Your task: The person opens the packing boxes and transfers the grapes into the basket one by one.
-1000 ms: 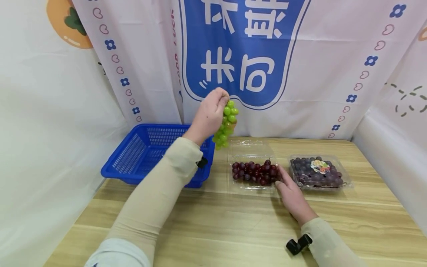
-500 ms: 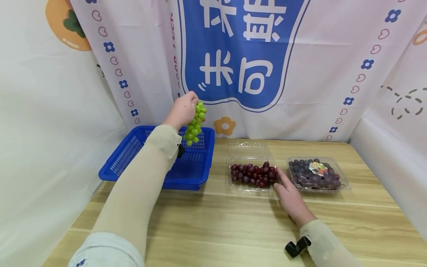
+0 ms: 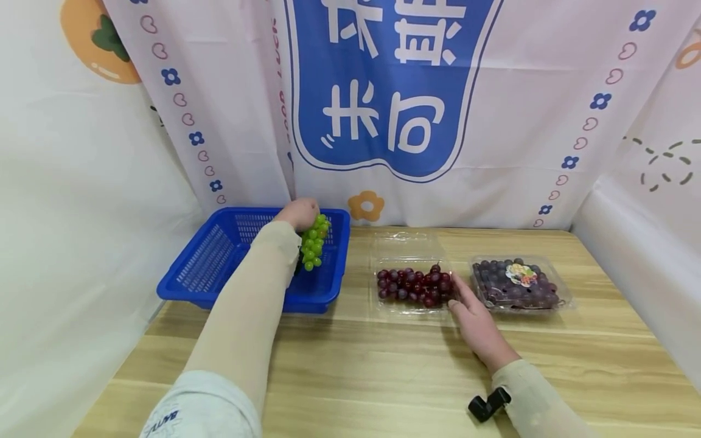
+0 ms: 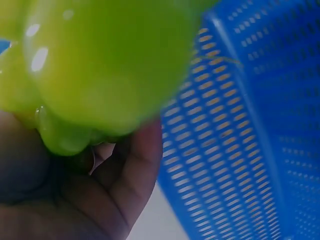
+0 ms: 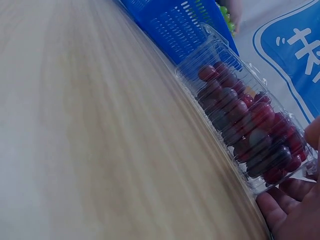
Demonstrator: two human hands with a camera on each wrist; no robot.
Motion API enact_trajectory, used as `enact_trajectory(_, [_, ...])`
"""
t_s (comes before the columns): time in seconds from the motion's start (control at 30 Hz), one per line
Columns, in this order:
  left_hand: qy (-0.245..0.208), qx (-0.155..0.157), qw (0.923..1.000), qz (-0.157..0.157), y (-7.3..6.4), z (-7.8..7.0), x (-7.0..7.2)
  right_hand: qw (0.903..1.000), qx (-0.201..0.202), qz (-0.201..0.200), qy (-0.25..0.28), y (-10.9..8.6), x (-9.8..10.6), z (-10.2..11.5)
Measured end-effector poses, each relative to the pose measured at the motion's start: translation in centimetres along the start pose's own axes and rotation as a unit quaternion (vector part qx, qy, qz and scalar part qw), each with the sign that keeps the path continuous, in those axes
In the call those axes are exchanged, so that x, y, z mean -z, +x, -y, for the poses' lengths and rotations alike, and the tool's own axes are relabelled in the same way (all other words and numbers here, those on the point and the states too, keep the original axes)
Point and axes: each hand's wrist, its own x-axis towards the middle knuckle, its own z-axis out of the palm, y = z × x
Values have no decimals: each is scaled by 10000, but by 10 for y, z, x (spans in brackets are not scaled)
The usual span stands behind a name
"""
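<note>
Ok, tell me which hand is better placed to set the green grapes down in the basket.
Left, probably: the left hand holds the green grapes at the blue basket, while the right hand touches the clear box of red grapes, away from the basket.

printed cloth (image 3: 471,115) on three sides of a wood-grain table (image 3: 372,371) makes this a booth.

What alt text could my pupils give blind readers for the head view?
A person's left hand holds a bunch of green grapes at a blue basket. The right hand touches an open clear box of red grapes; a closed box of dark grapes stands farther right on the wooden table.
</note>
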Motion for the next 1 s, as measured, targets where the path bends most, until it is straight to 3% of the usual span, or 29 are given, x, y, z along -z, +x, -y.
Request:
enact_trajectory(0.1, [-37,63,9998,210,4,3,-9,10000,-5,-3,-12,0,-1,0])
enact_trajectory(0.2, [352,16,9986,402,4,1,-15,10000,-5,-27,-31,0,-1,1])
enact_trajectory(0.3, [617,162,9963,583,7,-1,-23,10000,0,-35,-31,-1,-1,2])
enact_trajectory(0.57, [144,1072,9921,636,16,2,-51,10000,26,15,-8,-1,-1,0])
enact_trajectory(0.67, [35,1225,9910,533,14,2,-54,10000,35,32,-31,0,-1,0])
enact_trajectory(0.8, [123,1188,9919,422,14,2,-54,10000,32,-9,-75,2,0,-1])
enact_trajectory(1.0, [234,1232,9903,591,14,0,-54,10000,-4,-7,-55,3,0,-3])
